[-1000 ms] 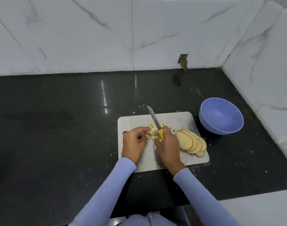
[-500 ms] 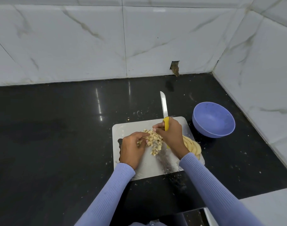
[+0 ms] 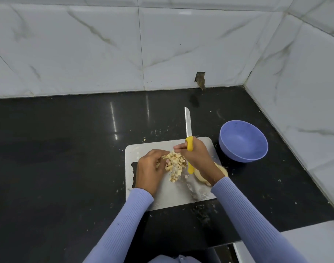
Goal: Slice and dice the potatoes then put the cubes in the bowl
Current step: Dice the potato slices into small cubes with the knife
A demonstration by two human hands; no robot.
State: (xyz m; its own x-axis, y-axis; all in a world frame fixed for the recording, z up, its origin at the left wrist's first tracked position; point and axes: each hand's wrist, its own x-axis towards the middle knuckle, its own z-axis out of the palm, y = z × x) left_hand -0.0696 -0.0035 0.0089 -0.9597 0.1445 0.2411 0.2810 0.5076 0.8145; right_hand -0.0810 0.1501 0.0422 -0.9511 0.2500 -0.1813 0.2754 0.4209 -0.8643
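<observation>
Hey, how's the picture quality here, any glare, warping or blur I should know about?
Head view: bright streaks of glare on the black counter behind the cutting board; wide-angle bending curves the wall tiles and counter edge; the potato cubes and the knife in the right hand look slightly soft.

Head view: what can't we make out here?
- Potato slices: mostly hidden under the right hand and sleeve; count unreadable.
- Knife handle: middle covered by the right hand's grip; only the yellow ends show.
- Potato cubes: left part hidden under the left hand; too small to count.
- Left fingertips: tucked under the hand, so whether they pinch cubes is unclear.
- Bowl: looks empty.
</observation>
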